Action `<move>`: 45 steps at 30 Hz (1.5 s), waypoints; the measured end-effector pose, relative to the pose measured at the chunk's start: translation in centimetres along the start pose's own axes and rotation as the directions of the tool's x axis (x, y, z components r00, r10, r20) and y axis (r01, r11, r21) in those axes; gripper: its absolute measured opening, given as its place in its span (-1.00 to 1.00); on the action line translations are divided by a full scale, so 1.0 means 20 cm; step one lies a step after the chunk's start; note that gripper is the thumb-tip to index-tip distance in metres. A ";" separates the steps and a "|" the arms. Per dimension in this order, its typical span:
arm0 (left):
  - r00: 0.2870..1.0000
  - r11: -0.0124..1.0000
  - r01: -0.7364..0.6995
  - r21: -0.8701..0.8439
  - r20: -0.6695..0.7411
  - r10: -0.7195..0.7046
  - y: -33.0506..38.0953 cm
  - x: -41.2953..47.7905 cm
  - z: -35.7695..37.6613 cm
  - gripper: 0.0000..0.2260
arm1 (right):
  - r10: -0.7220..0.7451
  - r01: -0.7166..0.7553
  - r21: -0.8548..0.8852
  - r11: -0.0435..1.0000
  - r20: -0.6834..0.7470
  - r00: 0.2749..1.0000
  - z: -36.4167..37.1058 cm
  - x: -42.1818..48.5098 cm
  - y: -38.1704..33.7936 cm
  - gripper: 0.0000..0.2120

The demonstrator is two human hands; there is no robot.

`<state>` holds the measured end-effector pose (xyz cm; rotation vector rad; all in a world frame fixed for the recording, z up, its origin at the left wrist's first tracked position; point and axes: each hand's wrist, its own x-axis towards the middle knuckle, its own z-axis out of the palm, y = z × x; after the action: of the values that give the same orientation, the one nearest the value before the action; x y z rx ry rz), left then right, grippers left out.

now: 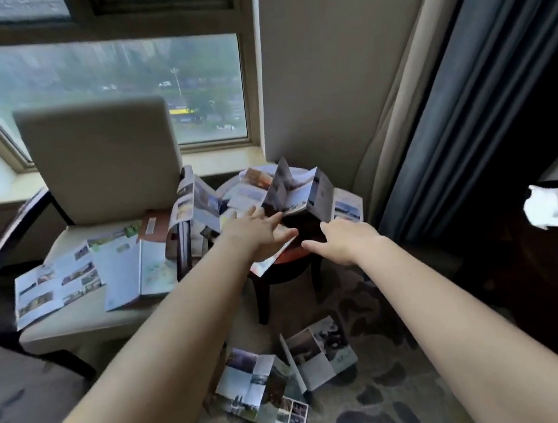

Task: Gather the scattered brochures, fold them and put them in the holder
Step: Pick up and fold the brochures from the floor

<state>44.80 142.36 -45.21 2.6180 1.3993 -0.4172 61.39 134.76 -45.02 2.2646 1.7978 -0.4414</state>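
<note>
Left hand point(255, 229): stretched out over the small round worktop point(289, 262), fingers spread flat and loose, resting on or just above a brochure that hangs over the near edge. Holding nothing as far as one can tell; looks like it's pinning the paper so it doesn't slide.

Right hand point(342, 239): also out over the worktop, fingers open and a bit curled, empty, pointing in toward the left hand. Probably about to scoop from the other side.

Accordion brochure point(297, 188): standing half-unfolded on the worktop just past both hands, zigzag creases up, which is why it stands on its own.

Chair brochures point(104, 264): several lie opened flat across the seat of the chair point(100, 161), one propped against the back near the worktop.

Floor brochures point(269, 391): two spread on the carpet below the arms, untouched.

Holder: can't spot one for sure.

Progress: early, nothing folded yet by the look of it.
</note>
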 end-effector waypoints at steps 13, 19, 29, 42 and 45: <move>0.983 0.998 0.067 0.000 0.174 -0.066 -0.01 0.41 2.04 -0.36 | -0.106 0.108 -0.005 0.994 0.149 0.983 1.93 0.67 0.02 -0.19; 0.968 0.994 0.111 -0.002 0.228 -0.107 -0.04 0.62 2.84 -0.35 | -0.141 0.152 -0.037 0.988 0.201 0.969 2.70 0.94 -0.03 -0.18; 0.943 0.952 0.246 -0.183 0.274 -0.190 -0.06 0.85 3.61 -0.19 | -0.192 0.192 0.012 0.981 0.117 0.974 3.33 1.18 -0.13 -0.34; 0.911 0.824 0.410 -0.392 0.217 -0.350 -0.01 0.71 4.00 -0.70 | -0.047 -0.356 0.741 0.569 0.462 0.886 3.74 1.12 -0.37 -0.28; 0.935 0.751 0.355 -0.557 0.225 -0.275 0.01 0.64 3.93 -0.68 | 0.031 -0.428 0.786 0.446 0.464 0.885 3.75 1.16 -0.54 -0.21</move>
<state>38.06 132.42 -123.88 1.8271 1.6112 -0.1384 48.36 132.03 -123.04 2.6239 1.0590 -2.0007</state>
